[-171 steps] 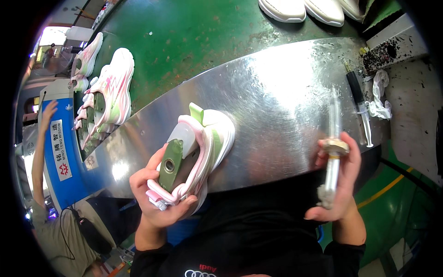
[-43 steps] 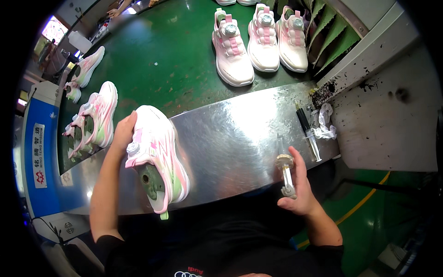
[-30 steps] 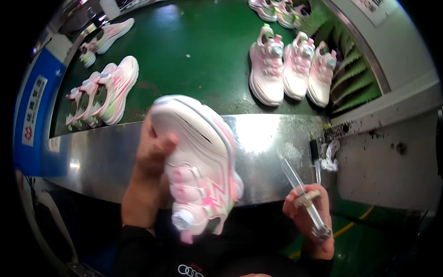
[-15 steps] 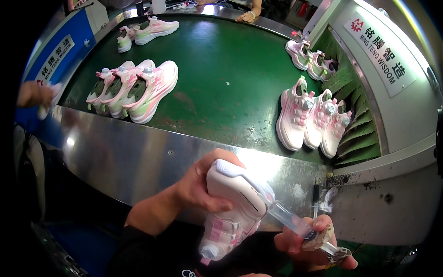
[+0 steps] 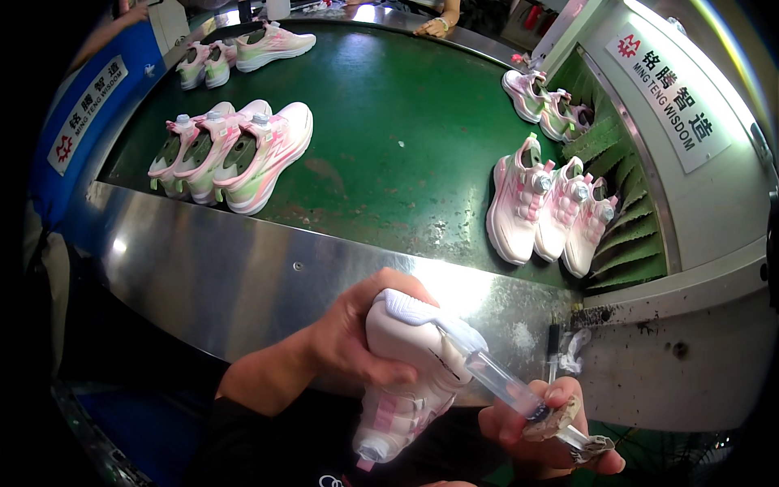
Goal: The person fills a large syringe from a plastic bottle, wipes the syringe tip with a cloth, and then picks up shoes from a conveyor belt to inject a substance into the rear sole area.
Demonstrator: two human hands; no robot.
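My left hand is wrapped round a white and pink sneaker, which is tipped with its white sole turned partly up and its dial end low. My right hand grips a clear plastic syringe by its barrel and plunger end, with tape or wrapping around that end. The syringe's front end meets the sneaker beside the sole edge; its very tip is hard to make out. Both hands are in front of the metal table edge.
A green conveyor belt carries pink and white sneakers at left, others behind them, and more by the strip curtain at right. A dark pen-like tool stands near the machine. Across the belt rests another person's hand.
The other person's hand at the left has left its place, and an extra sneaker shows in the far-left group. The near-left sneakers have shifted slightly. My held sneaker and syringe have moved only slightly.
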